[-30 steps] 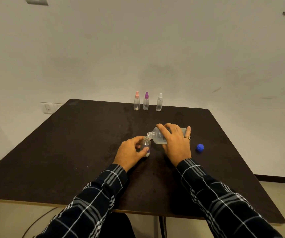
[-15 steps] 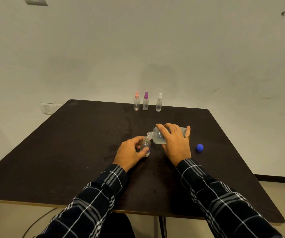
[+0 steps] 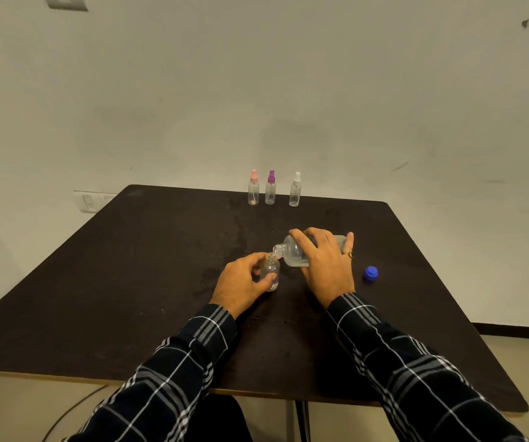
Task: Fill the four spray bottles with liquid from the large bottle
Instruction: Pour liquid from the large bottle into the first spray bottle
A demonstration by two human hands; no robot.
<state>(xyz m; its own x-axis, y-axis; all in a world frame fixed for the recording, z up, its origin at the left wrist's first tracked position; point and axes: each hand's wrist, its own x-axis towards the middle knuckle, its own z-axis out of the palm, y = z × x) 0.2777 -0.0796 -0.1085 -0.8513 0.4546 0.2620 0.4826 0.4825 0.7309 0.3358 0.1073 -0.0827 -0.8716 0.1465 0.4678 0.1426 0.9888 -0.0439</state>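
Observation:
My left hand grips a small clear spray bottle standing upright on the dark table, its top off. My right hand holds the large clear bottle tipped on its side, its open neck just above the small bottle's mouth. Three more spray bottles stand in a row at the table's far edge: one with a pink top, one with a purple top, one with a white top. Whether liquid is flowing is too small to tell.
A blue cap lies on the table to the right of my right hand. A white wall rises right behind the table. Wall sockets sit at the left behind the table edge.

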